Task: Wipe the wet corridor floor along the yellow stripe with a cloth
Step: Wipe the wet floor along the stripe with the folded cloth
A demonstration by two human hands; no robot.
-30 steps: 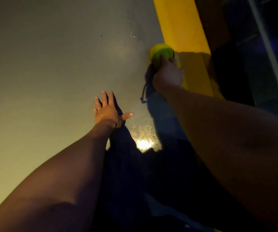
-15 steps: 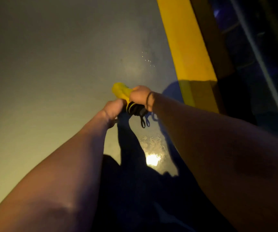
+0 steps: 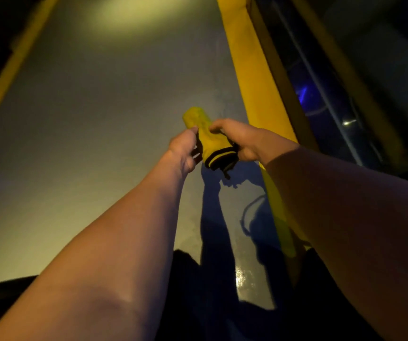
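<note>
Left hand (image 3: 182, 150): arm extended forward, fingers curled, pinching the left edge of the cloth (image 3: 209, 139). Cloth: rolled yellow bundle with a dark striped end, held off the floor (image 3: 99, 119), just left of the yellow stripe (image 3: 252, 77). Right hand (image 3: 241, 139): thumb and fingers gripping the cloth's right side. Left of the stripe, broad grey floor; wet glare nearer the body. Right of the stripe, a dark ledge.

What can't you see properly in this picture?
- Head view: the left hand's fingertips, tucked behind the yellow cloth.
- The floor below the arms, lost in dark shadow.
- Beyond the yellow stripe on the right: too dark and blurred.
</note>
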